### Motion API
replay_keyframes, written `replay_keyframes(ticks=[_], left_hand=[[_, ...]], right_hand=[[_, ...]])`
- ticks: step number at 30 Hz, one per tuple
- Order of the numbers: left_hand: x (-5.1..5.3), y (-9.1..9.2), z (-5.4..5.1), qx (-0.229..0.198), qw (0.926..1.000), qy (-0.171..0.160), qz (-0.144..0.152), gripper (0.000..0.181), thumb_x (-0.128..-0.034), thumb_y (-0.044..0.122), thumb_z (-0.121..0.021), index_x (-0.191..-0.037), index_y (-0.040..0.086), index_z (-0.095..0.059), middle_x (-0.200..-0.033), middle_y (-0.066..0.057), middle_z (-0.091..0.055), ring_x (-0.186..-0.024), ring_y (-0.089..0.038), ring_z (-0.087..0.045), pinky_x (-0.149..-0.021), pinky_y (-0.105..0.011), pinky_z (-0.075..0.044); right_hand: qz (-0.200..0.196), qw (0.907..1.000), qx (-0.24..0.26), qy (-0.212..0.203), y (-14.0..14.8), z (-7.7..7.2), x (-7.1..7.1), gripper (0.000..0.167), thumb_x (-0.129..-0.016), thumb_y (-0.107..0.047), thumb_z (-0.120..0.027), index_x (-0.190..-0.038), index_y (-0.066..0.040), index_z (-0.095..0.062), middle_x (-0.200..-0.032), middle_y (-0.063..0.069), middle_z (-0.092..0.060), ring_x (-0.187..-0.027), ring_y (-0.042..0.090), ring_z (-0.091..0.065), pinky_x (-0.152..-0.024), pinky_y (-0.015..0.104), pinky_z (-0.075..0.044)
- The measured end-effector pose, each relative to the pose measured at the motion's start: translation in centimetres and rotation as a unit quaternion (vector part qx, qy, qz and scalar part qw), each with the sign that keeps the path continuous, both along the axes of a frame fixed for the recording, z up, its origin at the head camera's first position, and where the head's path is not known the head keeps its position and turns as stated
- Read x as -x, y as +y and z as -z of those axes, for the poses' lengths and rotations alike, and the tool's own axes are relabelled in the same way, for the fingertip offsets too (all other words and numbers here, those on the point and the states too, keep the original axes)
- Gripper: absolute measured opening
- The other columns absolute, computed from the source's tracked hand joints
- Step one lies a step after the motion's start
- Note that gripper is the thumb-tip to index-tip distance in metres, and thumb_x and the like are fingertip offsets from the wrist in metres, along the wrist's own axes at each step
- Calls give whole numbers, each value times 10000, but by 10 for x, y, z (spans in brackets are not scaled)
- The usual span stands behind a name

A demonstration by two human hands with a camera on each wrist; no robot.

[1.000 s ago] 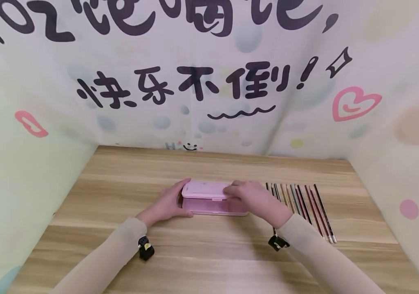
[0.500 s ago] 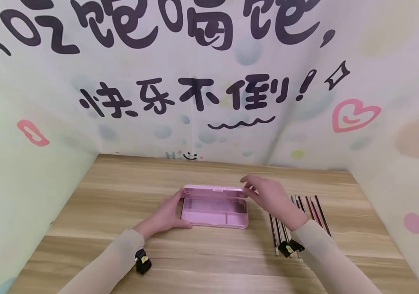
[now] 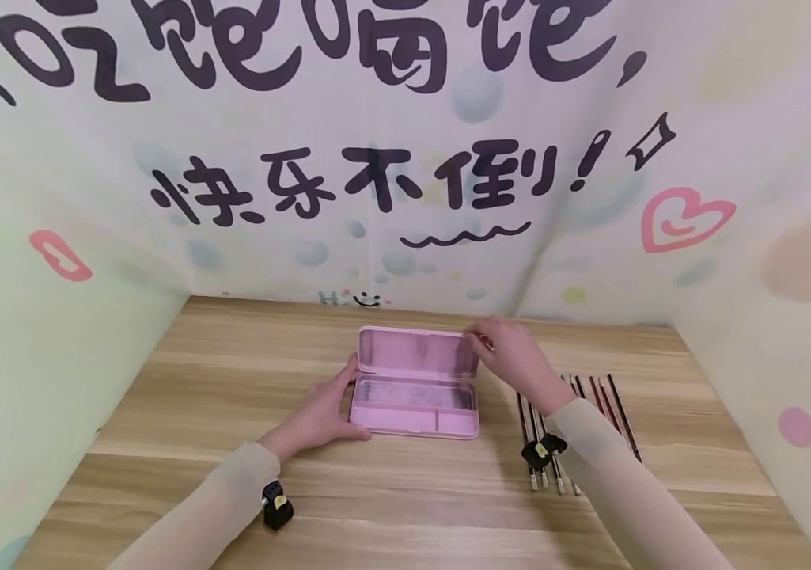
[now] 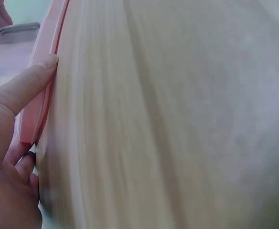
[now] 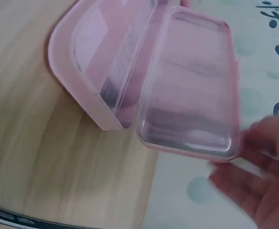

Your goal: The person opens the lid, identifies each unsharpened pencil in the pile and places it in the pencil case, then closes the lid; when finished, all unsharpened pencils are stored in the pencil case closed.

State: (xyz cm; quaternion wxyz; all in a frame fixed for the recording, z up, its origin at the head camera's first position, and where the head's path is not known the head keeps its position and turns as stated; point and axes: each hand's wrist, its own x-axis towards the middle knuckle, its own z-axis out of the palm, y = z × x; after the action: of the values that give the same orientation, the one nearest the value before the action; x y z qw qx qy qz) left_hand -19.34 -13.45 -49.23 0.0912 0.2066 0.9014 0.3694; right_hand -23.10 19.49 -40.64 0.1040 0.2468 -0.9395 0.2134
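A pink pencil case lies on the wooden table with its lid raised and leaning back. Its divided inside holds no pencils. My left hand grips the left end of the case. In the left wrist view the thumb of that left hand presses the front wall, while other fingers reach underneath or behind. At the lid's upper right corner, my right hand holds the edge with curled fingers. The right wrist view has the lid tilted, its corner at the fingertips of the right hand.
Several pencils lie side by side right of the case, partly hidden under the right forearm. A printed cloth wall rises behind the table, and more cloth stands at both sides.
The lid has swung from nearly closed to upright and leaning back, moved by my right hand, which went up and away. My left hand keeps its grip on the case.
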Motion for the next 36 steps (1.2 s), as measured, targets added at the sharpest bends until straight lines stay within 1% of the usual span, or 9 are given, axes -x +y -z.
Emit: replay_keyframes(ticks=[2,7,10,15,20,24,27,32,36], left_hand=[[1,2,-1,9,10000,-16,-37,1291,-732,340,-965,-1644,-35,-132,-1585,-177,-475,-1448,-403,-449,-1210,-670,-211],[2,4,-2,-57,10000,15,-36,1265,-721,322,-973,-1636,-37,-178,-1574,-187,-485,-1428,-400,-475,-1190,-664,-237],[-1,3,1,-106,9999,118,-53,1258,-728,297,-969,-1634,-47,-167,-1569,-189,-490,-1422,-398,-482,-1188,-652,-243],[-6,1,3,-161,9997,181,-92,1250,-745,281,-960,-1632,-55,-146,-1572,-179,-490,-1414,-417,-483,-1173,-650,-246],[-9,2,5,-102,9995,288,-71,1220,-769,308,-940,-1621,-77,-156,-1571,-204,-481,-1405,-435,-486,-1171,-673,-268],[-10,2,5,-57,9994,313,-124,1198,-775,309,-933,-1615,-84,-175,-1570,-224,-475,-1402,-438,-488,-1176,-681,-273],[-11,3,5,-10,9994,323,-134,1201,-778,318,-932,-1616,-86,-172,-1572,-221,-475,-1405,-438,-487,-1178,-678,-278],[-12,4,3,-88,9991,391,-160,1203,-769,299,-940,-1605,-107,-176,-1560,-239,-481,-1406,-445,-485,-1180,-673,-289],[-14,4,2,-79,9991,372,-165,1191,-774,287,-937,-1598,-119,-180,-1554,-250,-482,-1409,-437,-485,-1178,-668,-298]], right_hand=[[-205,9997,-105,-76,-6,2,-1,207,-1062,-175,-602,-1068,-38,-757,-842,71,-716,-716,195,-660,-702,391,-605],[-583,9983,33,41,-19,7,0,292,-1093,-164,-549,-1269,19,-693,-1068,144,-759,-950,284,-731,-917,476,-604],[-262,9996,31,132,-22,8,2,293,-1094,-193,-554,-1245,19,-691,-1070,149,-751,-951,302,-720,-910,490,-598],[746,9968,-132,262,-18,8,3,399,-1074,-330,-599,-1227,29,-684,-1139,208,-715,-1003,368,-694,-889,525,-594],[1169,9918,-75,511,-2,6,-8,346,-1062,-283,-621,-1165,41,-683,-991,184,-697,-813,308,-677,-679,446,-607],[1114,9932,13,346,12,6,-20,240,-1066,-213,-598,-1091,11,-681,-775,81,-684,-606,184,-609,-519,352,-529],[917,9953,53,314,20,8,-29,159,-1048,-123,-608,-1081,10,-689,-754,78,-710,-583,171,-622,-517,352,-540],[486,9946,-101,911,24,14,-35,125,-969,-11,-693,-1083,14,-736,-821,123,-756,-633,220,-669,-641,442,-587],[449,9881,-160,1462,19,20,-38,172,-924,14,-736,-1094,22,-712,-791,122,-753,-589,221,-655,-669,461,-552]])
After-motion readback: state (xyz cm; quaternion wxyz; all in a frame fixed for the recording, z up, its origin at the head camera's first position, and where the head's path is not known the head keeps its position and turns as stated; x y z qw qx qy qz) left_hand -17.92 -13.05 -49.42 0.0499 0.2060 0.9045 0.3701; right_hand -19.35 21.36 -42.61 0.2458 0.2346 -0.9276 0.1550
